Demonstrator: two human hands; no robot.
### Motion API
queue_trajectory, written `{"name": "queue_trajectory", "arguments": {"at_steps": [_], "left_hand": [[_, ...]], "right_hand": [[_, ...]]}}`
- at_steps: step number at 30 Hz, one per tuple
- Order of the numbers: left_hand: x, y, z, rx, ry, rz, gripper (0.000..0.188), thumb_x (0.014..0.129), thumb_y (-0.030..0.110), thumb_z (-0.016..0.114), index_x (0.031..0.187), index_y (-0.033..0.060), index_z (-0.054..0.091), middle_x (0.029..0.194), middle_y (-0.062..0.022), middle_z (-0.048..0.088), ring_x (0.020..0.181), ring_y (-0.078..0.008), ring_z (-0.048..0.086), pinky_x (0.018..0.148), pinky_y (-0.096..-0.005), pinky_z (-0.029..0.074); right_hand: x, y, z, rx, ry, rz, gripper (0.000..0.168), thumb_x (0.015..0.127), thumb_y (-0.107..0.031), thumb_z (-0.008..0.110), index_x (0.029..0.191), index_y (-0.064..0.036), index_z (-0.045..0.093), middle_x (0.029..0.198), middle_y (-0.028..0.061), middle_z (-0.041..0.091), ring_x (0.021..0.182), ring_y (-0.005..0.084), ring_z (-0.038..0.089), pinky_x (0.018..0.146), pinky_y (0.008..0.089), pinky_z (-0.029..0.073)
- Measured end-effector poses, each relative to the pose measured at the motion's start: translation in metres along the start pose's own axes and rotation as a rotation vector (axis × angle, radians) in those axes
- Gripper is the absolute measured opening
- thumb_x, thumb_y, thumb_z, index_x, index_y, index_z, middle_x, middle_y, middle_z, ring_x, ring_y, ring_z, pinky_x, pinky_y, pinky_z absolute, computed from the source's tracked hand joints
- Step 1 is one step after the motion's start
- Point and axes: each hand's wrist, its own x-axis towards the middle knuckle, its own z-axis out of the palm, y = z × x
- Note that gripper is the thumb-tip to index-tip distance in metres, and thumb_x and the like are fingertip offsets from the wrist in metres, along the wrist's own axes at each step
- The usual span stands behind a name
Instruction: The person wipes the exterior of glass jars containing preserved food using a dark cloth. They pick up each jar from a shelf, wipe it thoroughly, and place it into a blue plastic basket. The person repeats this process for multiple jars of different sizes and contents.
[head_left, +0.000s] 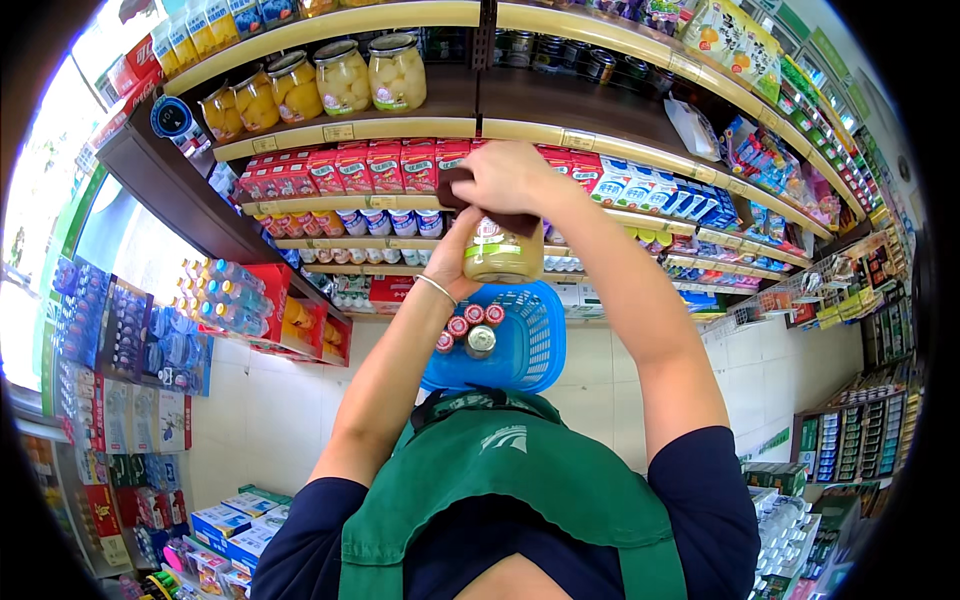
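Note:
My left hand (452, 259) grips a glass jar (501, 259) of pale fruit from its left side and below. The jar is tilted, with its base toward me, and bears a label with writing. In my right hand (514, 176) is a dark brown cloth (517, 223), which lies over the jar's top; the lid is hidden under it. Below the jar stands a blue plastic basket (553, 337). Inside it are several small red-topped containers (474, 313) and one can or jar with a silvery top (480, 341).
Ahead is a dark shelf unit (562, 94) with pale yellow edges. Fruit jars (396, 73) stand at the upper shelf's left, above red drink cartons (381, 169) and milk cartons (637, 184). Red crates (274, 292) with bottles stand on the left floor, boxes (225, 521) behind.

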Motion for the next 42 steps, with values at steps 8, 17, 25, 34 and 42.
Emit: {"name": "queue_trajectory", "arguments": {"at_steps": [8,17,25,34,42], "left_hand": [[-0.019,0.007,0.004,0.061,-0.086,0.065,0.053,0.094,0.042,0.052,0.134,0.0074,0.045,0.125,-0.0124,0.059,0.112,-0.0266,0.060,0.094,-0.0462,0.051],[-0.019,0.014,0.008,-0.046,-0.179,-0.064,0.055,0.092,0.045,0.053,0.133,0.0078,0.047,0.126,-0.0137,0.059,0.112,-0.0280,0.060,0.096,-0.0456,0.049],[-0.017,0.019,0.031,-0.165,-0.143,-0.012,0.058,0.092,0.053,0.048,0.132,0.0113,0.050,0.127,-0.0113,0.058,0.112,-0.0285,0.060,0.095,-0.0475,0.049],[-0.019,0.019,0.020,-0.119,-0.113,0.128,0.054,0.095,0.049,0.044,0.134,0.0114,0.049,0.131,-0.0095,0.056,0.117,-0.0260,0.056,0.099,-0.0433,0.047],[0.001,-0.006,0.027,-0.212,-0.170,0.288,0.058,0.098,0.052,0.034,0.144,0.0166,0.033,0.144,-0.0095,0.041,0.131,-0.0272,0.042,0.106,-0.0495,0.038]], "right_hand": [[0.013,0.111,0.031,1.154,-0.034,0.370,0.042,0.095,-0.032,0.052,0.120,0.001,0.058,0.113,0.0126,0.065,0.099,0.0221,0.063,0.085,0.0350,0.050],[-0.016,0.052,0.011,1.489,-0.335,-0.295,0.050,0.088,-0.035,0.056,0.122,0.001,0.057,0.121,0.0136,0.061,0.109,0.0223,0.060,0.100,0.0337,0.044],[-0.042,0.016,0.068,2.298,0.505,0.163,0.040,0.095,-0.035,0.047,0.120,-0.006,0.058,0.108,0.0082,0.068,0.091,0.0222,0.066,0.083,0.0368,0.053],[-0.108,-0.026,0.057,0.376,0.683,-0.304,0.073,0.060,-0.011,0.071,0.131,-0.017,0.055,0.142,0.0102,0.043,0.135,0.0353,0.034,0.111,0.0513,0.025],[-0.059,-0.006,0.018,0.150,0.391,-0.430,0.047,0.065,-0.028,0.073,0.110,-0.017,0.068,0.125,0.0051,0.059,0.123,0.0265,0.048,0.108,0.0528,0.027]]}}
